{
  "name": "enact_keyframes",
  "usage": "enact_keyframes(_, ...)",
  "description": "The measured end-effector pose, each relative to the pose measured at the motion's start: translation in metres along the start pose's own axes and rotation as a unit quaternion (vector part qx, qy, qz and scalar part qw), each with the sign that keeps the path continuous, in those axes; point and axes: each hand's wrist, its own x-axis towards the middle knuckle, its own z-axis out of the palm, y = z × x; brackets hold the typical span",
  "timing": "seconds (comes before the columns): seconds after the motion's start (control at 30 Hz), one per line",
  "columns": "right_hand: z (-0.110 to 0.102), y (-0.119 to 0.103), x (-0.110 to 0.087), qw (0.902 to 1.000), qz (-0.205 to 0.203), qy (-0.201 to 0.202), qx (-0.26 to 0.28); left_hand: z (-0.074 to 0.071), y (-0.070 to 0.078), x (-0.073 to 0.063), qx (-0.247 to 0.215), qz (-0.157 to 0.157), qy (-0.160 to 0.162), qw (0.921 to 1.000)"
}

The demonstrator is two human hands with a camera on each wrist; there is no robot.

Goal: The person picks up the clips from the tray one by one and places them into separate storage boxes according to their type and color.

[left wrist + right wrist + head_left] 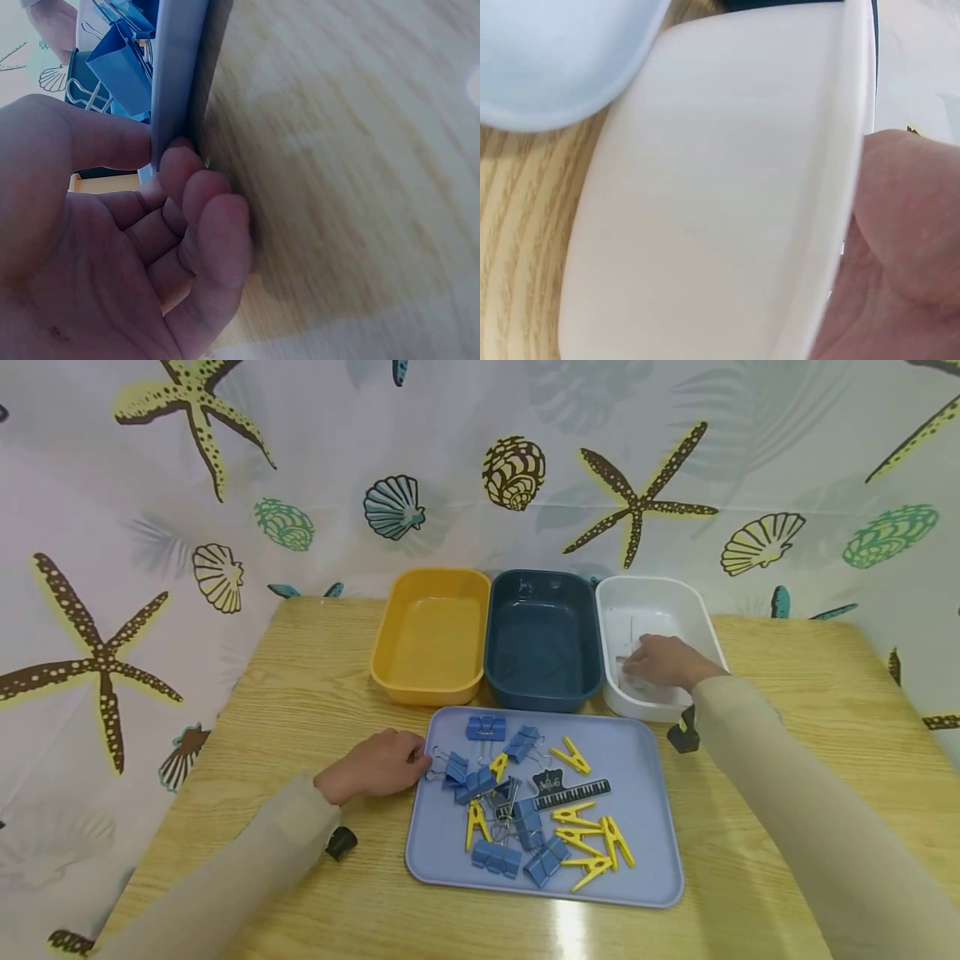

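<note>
My left hand (386,764) grips the left rim of the lavender tray (637,777); the left wrist view shows the thumb on one side of the rim and curled fingers on the other. Blue binder clips (497,857), yellow clothespins (615,842) and a black clip with a piano-key pattern (573,793) lie jumbled on the tray. Over at the right, my right hand (663,660) reaches down inside the white bin (645,712). In the right wrist view the bin's wall (705,180) covers the fingers, and I cannot tell whether they hold anything.
A yellow bin (427,695) and a dark blue bin (543,700) stand left of the white one, all in a row behind the tray. Wooden tabletop (315,660) surrounds them. Behind hangs a cloth (450,435) printed with starfish and shells.
</note>
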Motion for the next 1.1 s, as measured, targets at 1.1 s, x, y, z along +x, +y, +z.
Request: enact_keyframes(1.1, -0.006, 0.006, -0.011, 0.999, 0.003, 0.037, 0.023, 0.0, 0.002, -0.001, 0.004, -0.001, 0.008, 1.0)
